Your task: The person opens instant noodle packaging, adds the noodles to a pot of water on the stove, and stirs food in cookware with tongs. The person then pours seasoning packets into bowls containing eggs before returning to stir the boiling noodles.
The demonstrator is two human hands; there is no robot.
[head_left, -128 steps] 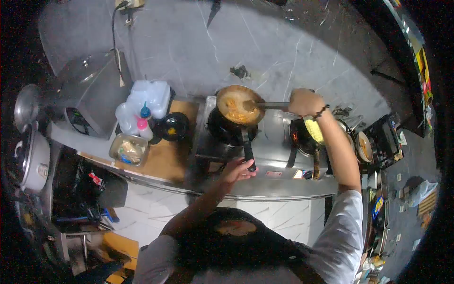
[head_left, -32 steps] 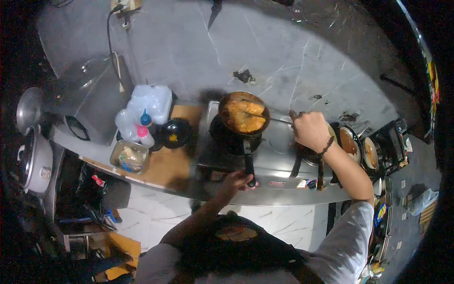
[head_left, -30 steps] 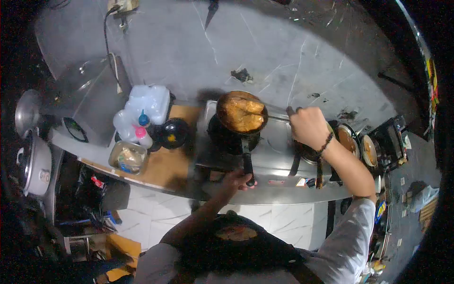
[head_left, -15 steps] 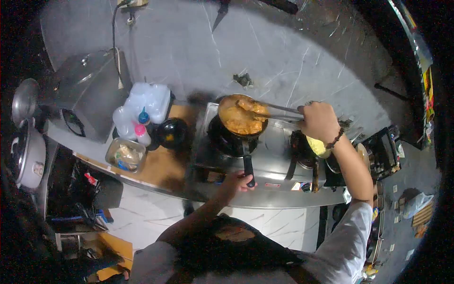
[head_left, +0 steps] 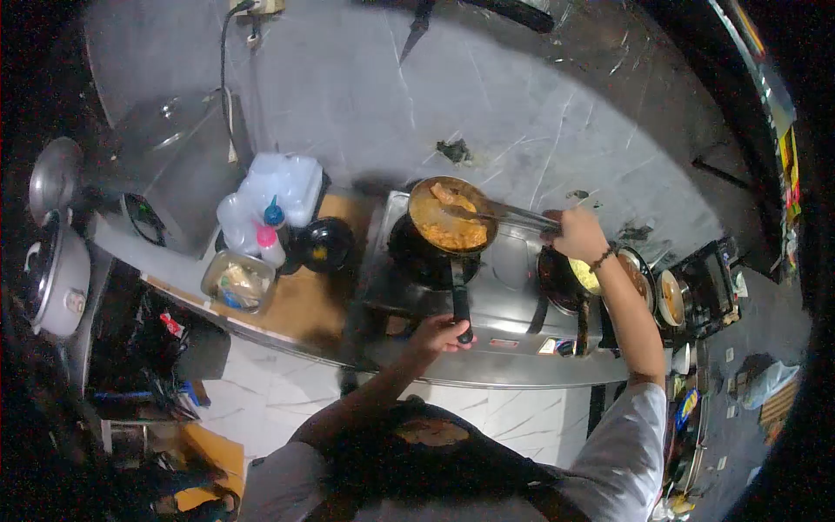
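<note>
The left hand is gripping the black handle, likely steadying the pan; the right hand is pinching long tongs, likely dodging heat.

Seeing a cooker at far left, a round lid just beyond it, then a steel box near a cord hanging from a socket on the grey wall. Spotting white boxes, a blue-capped bottle and a pink-capped bottle just in front of them, a tray with blurred contents nearer the edge, and a black bowl holding yellow bits by a brown board. Noticing a dark bag below, pale tiles on the floor, and a clear bag well apart at far right.
</note>
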